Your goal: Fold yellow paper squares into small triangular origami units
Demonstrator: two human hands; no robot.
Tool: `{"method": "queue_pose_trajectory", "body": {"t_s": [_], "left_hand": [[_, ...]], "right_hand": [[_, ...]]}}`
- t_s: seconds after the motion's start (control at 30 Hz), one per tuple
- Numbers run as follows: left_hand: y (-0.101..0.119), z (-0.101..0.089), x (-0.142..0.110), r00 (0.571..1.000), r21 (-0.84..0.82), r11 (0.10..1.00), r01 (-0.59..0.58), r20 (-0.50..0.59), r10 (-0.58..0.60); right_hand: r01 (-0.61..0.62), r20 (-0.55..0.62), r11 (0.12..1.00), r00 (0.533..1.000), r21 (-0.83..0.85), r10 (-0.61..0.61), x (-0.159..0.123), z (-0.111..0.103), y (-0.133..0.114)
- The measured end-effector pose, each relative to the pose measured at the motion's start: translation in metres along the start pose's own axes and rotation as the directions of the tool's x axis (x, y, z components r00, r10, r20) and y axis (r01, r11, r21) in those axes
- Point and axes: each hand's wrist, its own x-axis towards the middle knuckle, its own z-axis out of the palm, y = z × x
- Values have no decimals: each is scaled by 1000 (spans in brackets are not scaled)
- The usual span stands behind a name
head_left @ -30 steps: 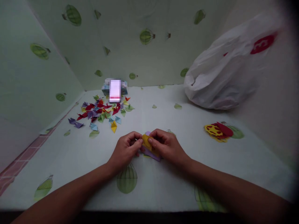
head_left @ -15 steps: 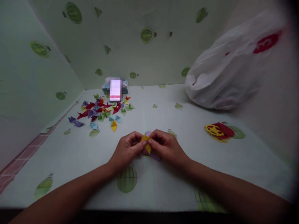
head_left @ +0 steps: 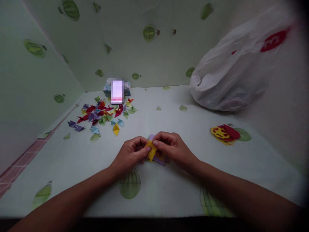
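Between both hands is a small piece of folded yellow paper (head_left: 152, 152), its pointed end hanging downward. My left hand (head_left: 133, 150) pinches its left side between thumb and fingers. My right hand (head_left: 169, 145) is closed on the upper right part, thumb near the top edge. Beneath the hands lies purple paper (head_left: 159, 160), partly covered by them and by the yellow piece. Farther left on the table, several folded paper cranes (head_left: 105, 114) in red, purple, blue, green and yellow lie in a loose pile.
A lit phone (head_left: 117, 91) leans on a tissue box (head_left: 127, 88) behind the pile. At the right stands a large white plastic bag (head_left: 224, 74). Red and yellow cut-out pieces (head_left: 224, 133) lie on the balloon-patterned table (head_left: 183, 193).
The yellow paper has tilted, its point shifting slightly left. My right thumb has moved up and away from my left thumb. The view has shifted a little.
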Motion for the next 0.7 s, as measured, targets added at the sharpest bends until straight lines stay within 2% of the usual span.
{"method": "queue_pose_trajectory", "body": {"t_s": [0.17,0.33,0.43,0.53,0.7], "left_hand": [[-2,-2,0,999,-35,999,-11,33,12],[0,-2,-1,998,-66,998,-21,49,25],[-1,-2,-1,999,-78,997,-16,47,20],[-2,-2,-1,1000,-70,998,1,24,1],[-1,-2,-1,998,14,999,-37,-58,38]], "right_hand": [[-59,13,991,998,121,58,0,-1,0],[-54,15,993,998,102,53,0,-2,0],[41,-10,998,999,51,-41,1,-2,0],[182,-26,980,983,-80,-184,1,-2,1],[347,30,869,932,-353,-360,-2,-3,-1]]}}
